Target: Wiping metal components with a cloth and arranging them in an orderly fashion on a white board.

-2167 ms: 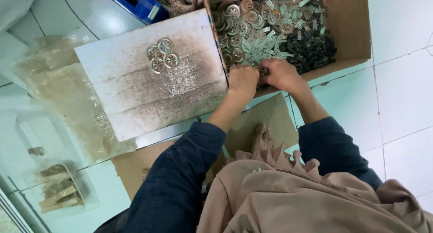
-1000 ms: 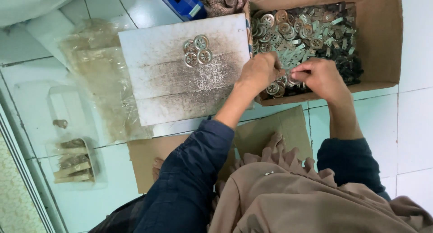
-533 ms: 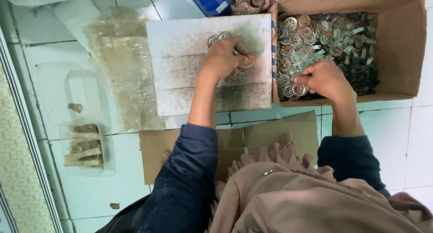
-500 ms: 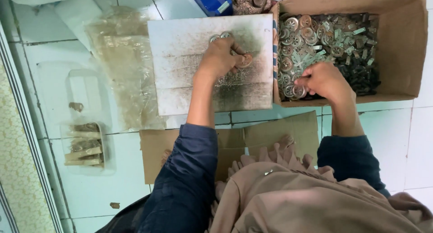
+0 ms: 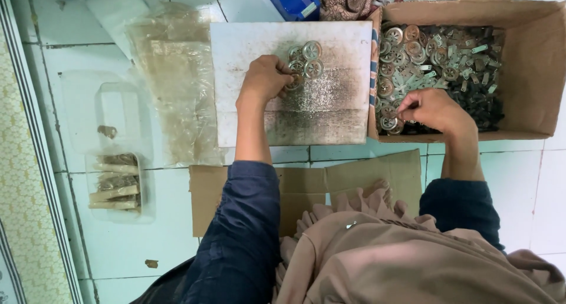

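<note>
Left hand (image 5: 265,80) is curled loosely, fingertips down on the white board (image 5: 253,39), pinching or pressing one round metal disc (image 5: 293,81) at the lower edge of a small cluster of metal discs (image 5: 305,58); can't tell for sure if the disc is gripped or just pushed. Cluster sits near the board's far edge, about centre, discs touching each other. Board is stained dark with metallic dust below the cluster, towards its near edge.

Right hand (image 5: 433,108) is down in the cardboard box (image 5: 530,74), fingers half closed, tips touching loose parts at the near-left corner; what it has hold of, if anything, is hidden.

Box, butted against the board's right edge, holds a big pile of mixed metal parts (image 5: 436,56): discs on the left side, darker pieces to the right.

Progress, by my judgement: early. Only a handful of discs laid out on the board, the box is still well filled.

Further out: flattened cardboard (image 5: 306,183) at the board's near edge, clear plastic bags (image 5: 171,74) off the board's left edge, a clear tray of sticks (image 5: 115,183) beyond that, and a blue tape dispenser (image 5: 292,0) past the far edge.
</note>
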